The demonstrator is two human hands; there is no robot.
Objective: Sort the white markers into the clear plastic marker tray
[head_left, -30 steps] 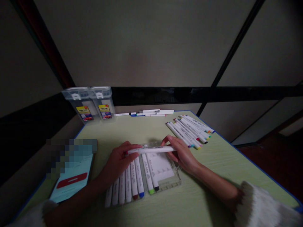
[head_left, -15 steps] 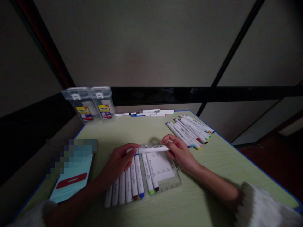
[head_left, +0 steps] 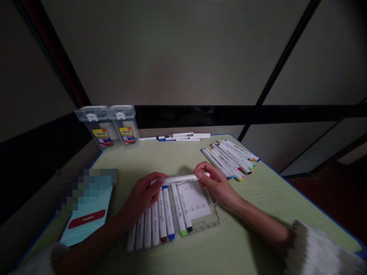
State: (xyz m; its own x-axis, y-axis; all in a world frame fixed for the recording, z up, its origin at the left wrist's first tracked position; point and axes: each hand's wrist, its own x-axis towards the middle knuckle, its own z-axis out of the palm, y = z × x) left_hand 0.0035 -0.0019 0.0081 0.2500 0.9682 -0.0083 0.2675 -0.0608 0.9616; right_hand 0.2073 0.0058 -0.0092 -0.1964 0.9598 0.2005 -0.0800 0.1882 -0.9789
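Note:
Between my two hands a white marker [head_left: 180,178] with a pink end at the right is held level. My left hand [head_left: 146,192] is closed on its left end, thumb on top. The fingers of my right hand [head_left: 214,182] pinch its right end. Beneath the marker lies a clear plastic case [head_left: 204,226] holding several white markers side by side, among them a blue-ended marker [head_left: 168,215], a green-ended marker [head_left: 179,212] and a black-ended marker [head_left: 185,208]. To the right of these, a white paper insert [head_left: 197,202] shows in the case.
Two clear boxes with labels [head_left: 122,128] stand at the back left. A few markers [head_left: 186,136] lie along the table's back edge, and a fanned pile of markers [head_left: 229,158] sits at the right. A phone with a lit screen [head_left: 88,210] lies at the left.
The marker has turned about its length and shifted slightly, so its pink right end now shows. Both hands stay in nearly the same place.

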